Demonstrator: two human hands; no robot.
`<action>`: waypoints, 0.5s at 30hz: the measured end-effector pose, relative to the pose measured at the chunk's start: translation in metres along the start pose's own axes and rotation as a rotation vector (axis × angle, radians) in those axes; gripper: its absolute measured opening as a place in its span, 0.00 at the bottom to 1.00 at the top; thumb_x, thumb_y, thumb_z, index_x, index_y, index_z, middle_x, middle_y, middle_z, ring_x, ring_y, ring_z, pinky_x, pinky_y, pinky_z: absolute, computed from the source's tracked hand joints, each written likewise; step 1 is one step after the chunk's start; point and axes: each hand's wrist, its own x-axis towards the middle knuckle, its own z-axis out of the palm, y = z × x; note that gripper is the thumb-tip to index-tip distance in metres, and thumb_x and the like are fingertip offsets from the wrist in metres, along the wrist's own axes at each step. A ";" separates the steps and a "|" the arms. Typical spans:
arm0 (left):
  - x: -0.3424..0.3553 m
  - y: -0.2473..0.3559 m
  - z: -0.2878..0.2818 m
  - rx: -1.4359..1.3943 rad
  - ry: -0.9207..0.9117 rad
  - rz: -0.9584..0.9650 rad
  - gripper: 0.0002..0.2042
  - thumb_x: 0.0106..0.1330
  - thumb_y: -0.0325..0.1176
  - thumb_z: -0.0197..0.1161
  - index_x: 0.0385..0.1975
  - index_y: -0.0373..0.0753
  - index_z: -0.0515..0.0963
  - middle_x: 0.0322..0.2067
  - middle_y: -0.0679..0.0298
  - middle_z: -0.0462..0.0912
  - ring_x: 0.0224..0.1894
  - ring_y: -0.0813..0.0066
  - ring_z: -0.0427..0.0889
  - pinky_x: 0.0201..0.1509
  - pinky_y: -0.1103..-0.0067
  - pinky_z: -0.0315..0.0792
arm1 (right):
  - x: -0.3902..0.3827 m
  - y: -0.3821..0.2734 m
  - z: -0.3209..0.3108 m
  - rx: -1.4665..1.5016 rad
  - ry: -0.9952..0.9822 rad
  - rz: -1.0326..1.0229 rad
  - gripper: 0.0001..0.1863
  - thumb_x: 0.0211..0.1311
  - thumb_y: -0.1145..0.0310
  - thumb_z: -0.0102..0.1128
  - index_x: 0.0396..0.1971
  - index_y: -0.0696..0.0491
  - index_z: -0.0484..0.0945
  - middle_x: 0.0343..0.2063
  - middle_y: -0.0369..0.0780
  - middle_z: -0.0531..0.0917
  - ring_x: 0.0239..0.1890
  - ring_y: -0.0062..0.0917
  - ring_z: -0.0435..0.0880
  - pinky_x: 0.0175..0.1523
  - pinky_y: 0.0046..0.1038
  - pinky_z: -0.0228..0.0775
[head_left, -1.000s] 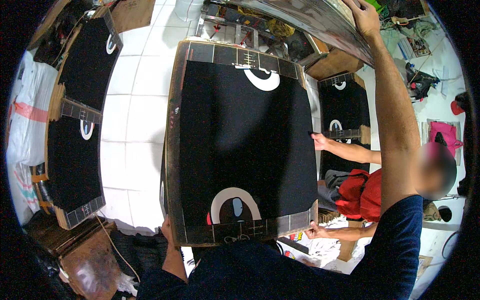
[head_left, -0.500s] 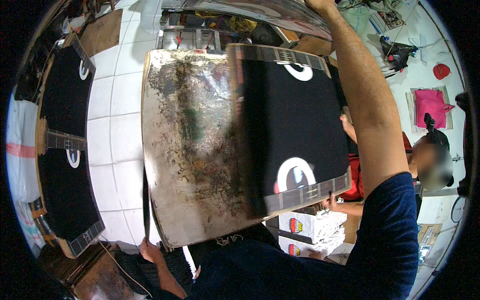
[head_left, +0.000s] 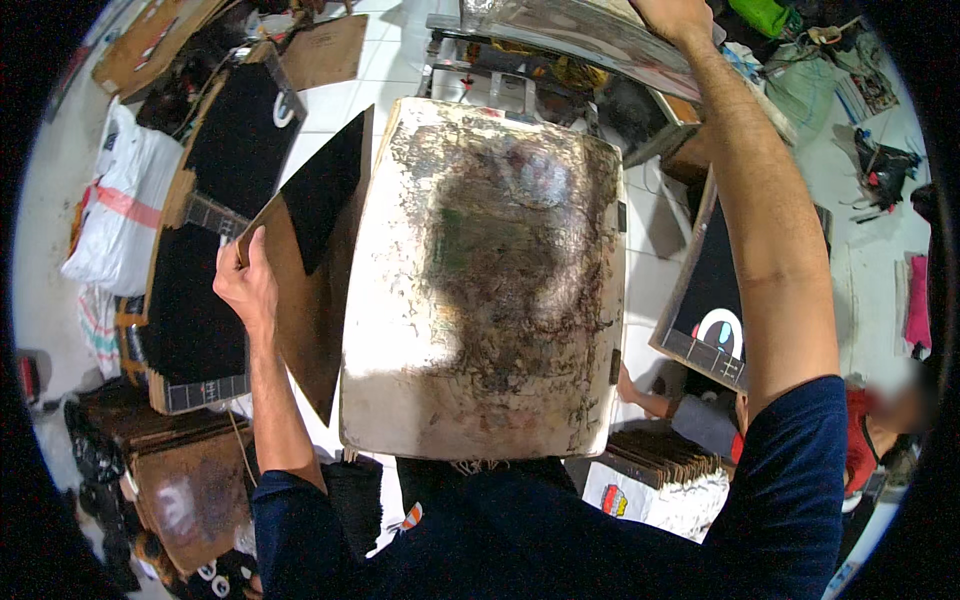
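In the head view, a flat brown board with a black face (head_left: 308,290) is held tilted at 9 o'clock of the pale, stained rectangular bench (head_left: 490,300), its edge pinched by the left hand (head_left: 248,285). At 1 o'clock, the silvery framed panel (head_left: 590,42) is gripped along its edge by the right hand (head_left: 680,18). White eye motifs are already carried by 1 black panel (head_left: 708,280) at 3 o'clock and 1 black sheet (head_left: 240,135) at 10 o'clock; none can be seen on the held board, judged unmarked and not yet laid down.
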 end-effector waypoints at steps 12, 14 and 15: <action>-0.193 0.280 -0.094 0.582 -0.770 0.545 0.19 0.53 0.25 0.68 0.47 0.33 0.84 0.23 0.65 0.75 0.28 0.66 0.75 0.40 0.66 0.69 | 0.001 0.014 0.000 0.145 -0.042 -0.109 0.53 0.49 0.18 0.56 0.46 0.59 0.87 0.47 0.53 0.88 0.53 0.44 0.87 0.59 0.42 0.77; -0.259 0.295 -0.060 -0.101 -0.609 0.678 0.19 0.62 0.28 0.64 0.52 0.27 0.82 0.35 0.59 0.81 0.40 0.66 0.79 0.48 0.67 0.74 | -0.002 0.014 0.000 0.143 -0.039 -0.106 0.53 0.49 0.18 0.56 0.46 0.60 0.87 0.47 0.53 0.88 0.53 0.44 0.87 0.59 0.42 0.78; -0.286 0.290 -0.047 -0.068 -0.760 0.797 0.19 0.60 0.31 0.65 0.50 0.27 0.83 0.40 0.58 0.81 0.45 0.66 0.79 0.54 0.67 0.73 | -0.004 0.012 0.000 0.137 -0.028 -0.108 0.53 0.50 0.18 0.56 0.46 0.60 0.87 0.47 0.53 0.88 0.52 0.44 0.87 0.58 0.42 0.78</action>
